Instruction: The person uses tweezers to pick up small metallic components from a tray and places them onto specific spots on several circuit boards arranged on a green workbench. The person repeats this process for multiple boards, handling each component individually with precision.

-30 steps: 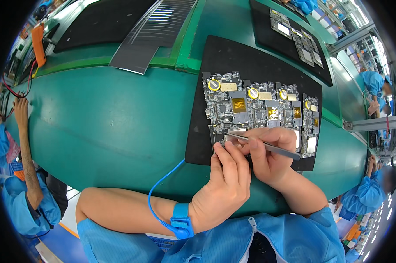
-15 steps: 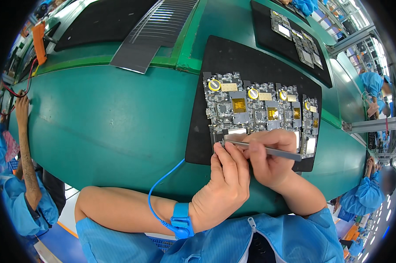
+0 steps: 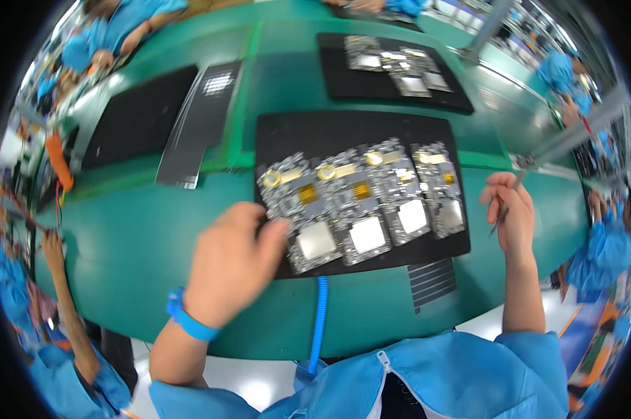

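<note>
Head view: four circuit boards [image 3: 361, 199] lie side by side on a black mat [image 3: 350, 126] in front of me, on the green bench [image 3: 134, 230]. Each board has a yellow-rimmed round cell [image 3: 272, 178] toward its far end and a silver square plate [image 3: 368, 234] at its near end.

My left hand [image 3: 235, 255], blurred, gets in the way at the mat's left side, covering part of that edge and overlapping the margin of the leftmost board. Its thumb stands apart from the forefinger; I cannot tell whether those fingers touch or grip anything. A blue strap [image 3: 190, 318] circles that wrist. My right hand [image 3: 512, 213] is up beside the mat's right edge, its fingers closed on a thin dark tool [image 3: 495, 225] that points down.

A dark striped strip [image 3: 433, 283] shows at the mat's near edge, and a blue coiled cord [image 3: 320, 318] runs from that edge toward my jacket [image 3: 462, 370]. Farther off, a second black mat [image 3: 427, 101] carries more boards; to the left lie a dark sheet [image 3: 214, 105] and another mat [image 3: 141, 115], with an orange device [image 3: 58, 160] beyond. A metal post [image 3: 574, 136] slants across the right side. At left, a co-worker's forearm [image 3: 65, 300] reaches onto the bench.
</note>
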Demonstrator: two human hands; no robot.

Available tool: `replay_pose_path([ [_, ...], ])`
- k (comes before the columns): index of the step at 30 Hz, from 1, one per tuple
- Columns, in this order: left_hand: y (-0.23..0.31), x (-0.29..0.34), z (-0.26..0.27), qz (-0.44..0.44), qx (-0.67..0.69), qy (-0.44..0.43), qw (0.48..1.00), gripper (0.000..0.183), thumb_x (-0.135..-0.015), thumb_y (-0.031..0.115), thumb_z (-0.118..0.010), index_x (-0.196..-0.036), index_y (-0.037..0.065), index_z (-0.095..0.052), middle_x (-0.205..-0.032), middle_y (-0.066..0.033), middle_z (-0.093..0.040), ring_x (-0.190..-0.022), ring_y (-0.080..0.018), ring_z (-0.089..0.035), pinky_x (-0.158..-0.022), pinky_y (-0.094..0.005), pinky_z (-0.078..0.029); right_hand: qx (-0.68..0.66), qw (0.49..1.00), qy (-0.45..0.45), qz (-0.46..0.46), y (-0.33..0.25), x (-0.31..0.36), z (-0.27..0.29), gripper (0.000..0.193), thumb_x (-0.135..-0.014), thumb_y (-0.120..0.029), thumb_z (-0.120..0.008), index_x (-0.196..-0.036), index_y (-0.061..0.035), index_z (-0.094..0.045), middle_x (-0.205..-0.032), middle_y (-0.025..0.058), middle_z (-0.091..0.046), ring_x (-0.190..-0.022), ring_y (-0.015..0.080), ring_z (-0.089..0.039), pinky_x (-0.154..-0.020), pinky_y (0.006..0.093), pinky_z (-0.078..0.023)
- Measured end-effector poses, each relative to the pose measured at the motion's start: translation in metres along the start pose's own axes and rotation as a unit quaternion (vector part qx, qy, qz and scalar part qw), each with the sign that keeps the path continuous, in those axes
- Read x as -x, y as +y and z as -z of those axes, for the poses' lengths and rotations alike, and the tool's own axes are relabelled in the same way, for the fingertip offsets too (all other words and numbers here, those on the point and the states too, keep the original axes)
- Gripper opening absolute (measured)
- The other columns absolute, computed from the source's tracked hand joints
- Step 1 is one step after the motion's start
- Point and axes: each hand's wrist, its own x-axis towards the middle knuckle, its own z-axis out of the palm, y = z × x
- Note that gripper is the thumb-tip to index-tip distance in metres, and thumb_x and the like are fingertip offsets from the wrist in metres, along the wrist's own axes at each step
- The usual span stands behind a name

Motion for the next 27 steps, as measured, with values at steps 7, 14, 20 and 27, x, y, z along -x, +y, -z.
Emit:
replay_pose_path([
  [7,-0.055,-0.013,0.003,0.294,0.345,-0.197,0.869,0.019,-0.090,0.018,-0.059,-0.099,0.002,-0.055,-0.079,0.0010,-0.059,-0.066,-0.0063,-0.053,-0.058,-0.0213,-0.044,-0.035,0.959,-0.138,-0.245,0.031,-0.017,0.020,0.029,-0.087,-0.017,-0.059,-0.109,0.0018,-0.054,-0.080,0.0053,-0.057,-0.041,0.0030,-0.033,-0.037,0.0215,-0.022],
  [14,0.012,-0.032,0.043,0.250,0.358,-0.210,0.875,0.021,-0.088,0.014,-0.061,-0.104,0.003,-0.053,-0.083,0.0005,-0.060,-0.069,-0.0056,-0.054,-0.059,-0.0205,-0.045,-0.080,0.948,-0.159,-0.265,0.032,0.005,0.039,0.034,-0.083,-0.021,-0.069,-0.107,-0.0029,-0.052,-0.059,-0.0053,-0.042,-0.043,0.0040,-0.032,-0.039,0.0231,-0.020],
  [20,0.119,-0.046,-0.079,0.182,0.396,-0.355,0.827,0.031,-0.085,0.024,-0.067,-0.104,0.004,-0.053,-0.090,-0.0025,-0.057,-0.078,-0.0102,-0.057,-0.065,-0.0252,-0.052,0.021,0.968,0.035,-0.248,0.058,0.041,0.199,0.027,-0.085,-0.020,-0.064,-0.103,-0.0001,-0.058,-0.064,-0.0026,-0.050,-0.043,0.0048,-0.035,-0.038,0.0237,-0.024],
  [27,0.186,-0.096,-0.200,-0.106,0.303,-0.352,0.879,0.035,-0.085,0.021,-0.064,-0.112,-0.001,-0.057,-0.100,-0.0119,-0.064,-0.085,-0.0198,-0.063,-0.073,-0.0311,-0.052,0.137,0.949,0.186,-0.216,0.123,0.045,0.388,0.010,-0.079,-0.013,-0.061,-0.078,-0.0029,-0.062,-0.062,-0.0016,-0.056,-0.051,0.0081,-0.049,-0.043,0.0256,-0.034],
])
